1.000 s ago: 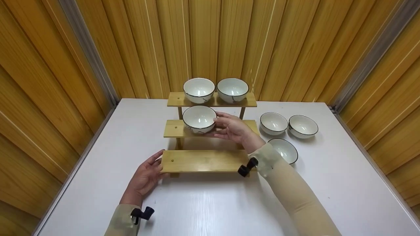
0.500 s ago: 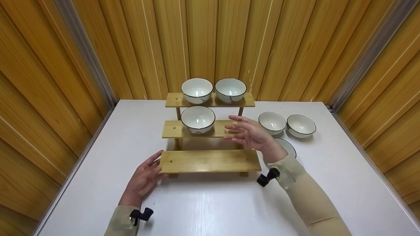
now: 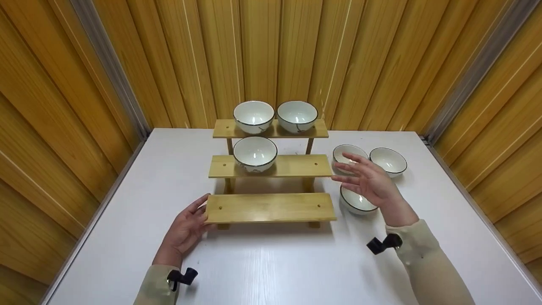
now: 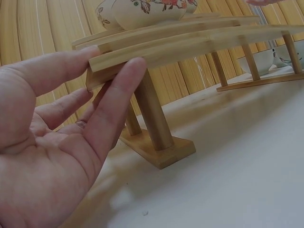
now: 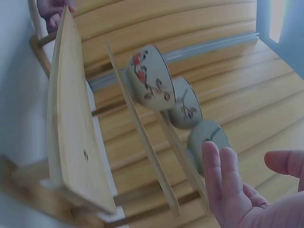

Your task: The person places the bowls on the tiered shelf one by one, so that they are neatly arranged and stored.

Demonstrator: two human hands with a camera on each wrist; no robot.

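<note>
My left hand [image 3: 184, 231] grips the left end of the lowest board of a three-tier wooden display stand [image 3: 271, 208]; the left wrist view has its fingers above and below the board's edge. On the middle tier's left half sits a white bowl [image 3: 255, 155] with a dark rim; in the right wrist view it bears a red floral pattern. My right hand [image 3: 372, 183] holds nothing, fingers spread, above the bowls on the table's right. It partly covers a near bowl [image 3: 356, 204] and a bowl behind it [image 3: 344, 151].
Two more bowls, a left one [image 3: 253, 117] and a right one [image 3: 297, 117], stand side by side on the top tier. Another bowl [image 3: 388, 161] is on the white table [image 3: 262, 267] at the far right. Wood-patterned walls [image 3: 262, 51] enclose the back and sides.
My right hand has let go of the bowl on the middle tier and moved right, over the table bowls. My left hand stays at the stand's end.
</note>
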